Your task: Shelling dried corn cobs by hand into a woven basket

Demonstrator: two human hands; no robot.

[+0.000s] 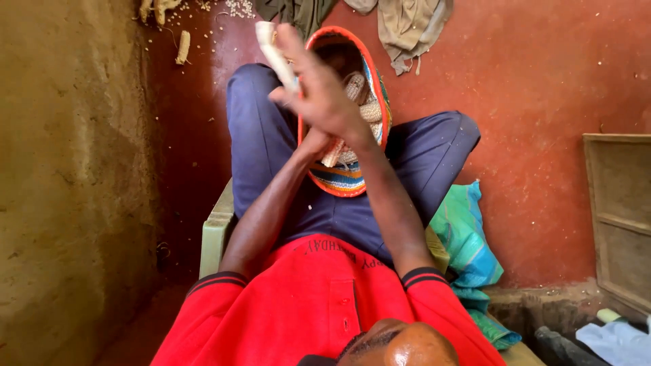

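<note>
The right hand point(319, 91) was raised over the lap with its fingers closed around a pale bare maize cob point(273, 51), which stuck up past the fingertips. The left hand point(313, 141) sat just beneath it, mostly hidden, so its grip could not be told. Behind both, a woven basket point(352, 181) with an orange rim rested between the knees, holding more maize cobs point(359, 95)

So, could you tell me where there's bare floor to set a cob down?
The red floor is bare between the right knee and the wooden frame. It is crowded in the lap: the basket holds cobs, under both hands, the right hand gripping a corn cob. Cobs and kernels litter the far floor.
</note>
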